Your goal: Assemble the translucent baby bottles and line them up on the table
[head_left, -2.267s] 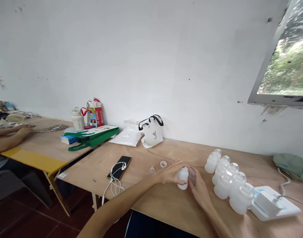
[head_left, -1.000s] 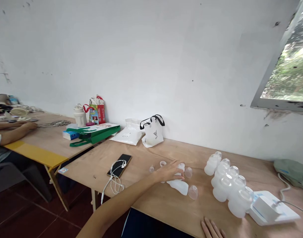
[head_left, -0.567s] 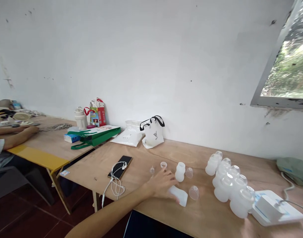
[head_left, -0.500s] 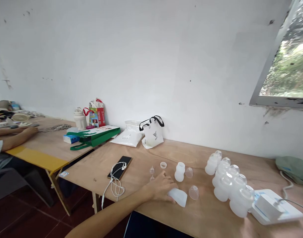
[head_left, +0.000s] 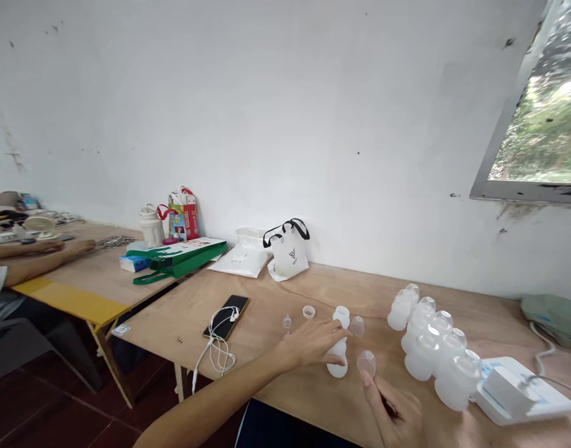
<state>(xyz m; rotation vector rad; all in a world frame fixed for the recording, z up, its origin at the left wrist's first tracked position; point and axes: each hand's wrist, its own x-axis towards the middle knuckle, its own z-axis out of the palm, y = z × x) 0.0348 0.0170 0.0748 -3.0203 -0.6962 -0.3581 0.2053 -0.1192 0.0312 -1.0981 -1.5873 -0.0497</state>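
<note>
My left hand (head_left: 316, 343) reaches across the table, thumb and fingers around the neck of a translucent white baby bottle (head_left: 337, 368) that stands upright. Just behind it is a second such bottle (head_left: 342, 316), partly covered by my fingers. My right hand (head_left: 397, 414) is at the front edge, its thumb tip at the rim of a clear dome cap (head_left: 366, 362); thumb and fingers look apart. Another clear cap (head_left: 357, 326) lies beside the rear bottle. A white ring collar (head_left: 308, 312) and a clear teat (head_left: 287, 321) lie behind my left hand.
Several capped bottles (head_left: 420, 361) stand in rows at right, beside a white box (head_left: 523, 398) with a charger and cable. A phone (head_left: 226, 316) with earphones lies left. Bags (head_left: 289, 256) line the wall. Another person's arms (head_left: 47, 261) rest on the left table.
My left hand has brought the tilted bottle upright onto the table. My right hand has come into view from below, beside the front cap. The other person's hand has shifted right.
</note>
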